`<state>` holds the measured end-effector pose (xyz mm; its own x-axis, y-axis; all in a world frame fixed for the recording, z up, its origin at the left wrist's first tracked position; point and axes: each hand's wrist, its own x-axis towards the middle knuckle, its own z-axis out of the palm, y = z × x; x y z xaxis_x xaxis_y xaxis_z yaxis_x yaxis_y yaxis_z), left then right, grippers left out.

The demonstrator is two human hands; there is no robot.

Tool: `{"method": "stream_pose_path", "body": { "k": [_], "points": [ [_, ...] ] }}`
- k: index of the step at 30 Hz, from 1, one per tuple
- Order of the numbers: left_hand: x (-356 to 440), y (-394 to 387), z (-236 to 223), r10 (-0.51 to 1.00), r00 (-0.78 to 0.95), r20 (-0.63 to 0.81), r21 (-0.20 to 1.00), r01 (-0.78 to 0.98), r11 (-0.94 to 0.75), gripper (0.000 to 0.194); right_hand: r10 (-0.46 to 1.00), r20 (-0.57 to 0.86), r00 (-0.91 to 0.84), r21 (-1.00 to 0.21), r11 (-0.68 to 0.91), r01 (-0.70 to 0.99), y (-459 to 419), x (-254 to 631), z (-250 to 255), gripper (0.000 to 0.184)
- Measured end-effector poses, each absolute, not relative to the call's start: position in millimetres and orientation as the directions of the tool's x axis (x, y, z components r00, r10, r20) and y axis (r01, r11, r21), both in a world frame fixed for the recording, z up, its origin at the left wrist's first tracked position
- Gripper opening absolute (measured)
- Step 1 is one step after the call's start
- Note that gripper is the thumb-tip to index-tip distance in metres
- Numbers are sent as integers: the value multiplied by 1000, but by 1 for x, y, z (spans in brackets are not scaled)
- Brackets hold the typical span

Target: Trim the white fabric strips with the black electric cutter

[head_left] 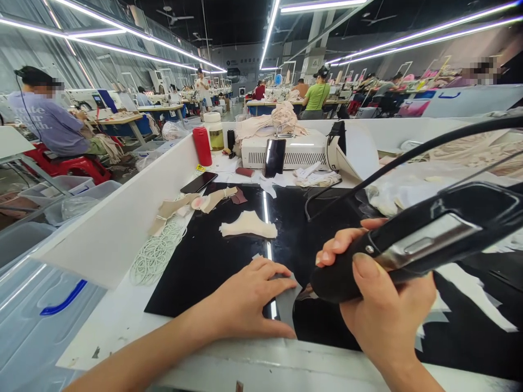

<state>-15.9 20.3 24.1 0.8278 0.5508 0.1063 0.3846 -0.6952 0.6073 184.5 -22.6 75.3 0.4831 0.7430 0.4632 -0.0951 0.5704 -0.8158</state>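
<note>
- Grip, right: my right hand [388, 310] is clenched around a handheld tool [433, 239], a smooth black body with a bare-metal inset.
- Orientation: the tool's long axis runs diagonally, from upper right down to the grip; its rounded black end points left, towards my other hand.
- Grip, left: my left hand [249, 296] grasps nothing; it lies palm down, fingers spread, left of the tool's end, pressing a thin, translucent grey sheet [289, 305].
- Surface: glossy black panel [196, 261], reflecting a light strip, beneath both hands.
- Beyond the left hand: a flat cream piece [248, 224], matt, with a raised centre and two blunt wings, laid crosswise.
- Farther left of that hand: a tangled heap of pale green cord [157, 253].
- Right of the right hand: thin white cut pieces [474, 294], long and tapering.
</note>
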Motion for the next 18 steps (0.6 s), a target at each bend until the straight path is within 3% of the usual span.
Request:
{"method": "stream_pose_path", "body": {
  "k": [18],
  "points": [
    [-15, 22, 21, 542, 832, 120, 615, 367, -698, 69, 724, 437, 534, -804, 580, -128, -19, 184, 79, 39]
  ]
}}
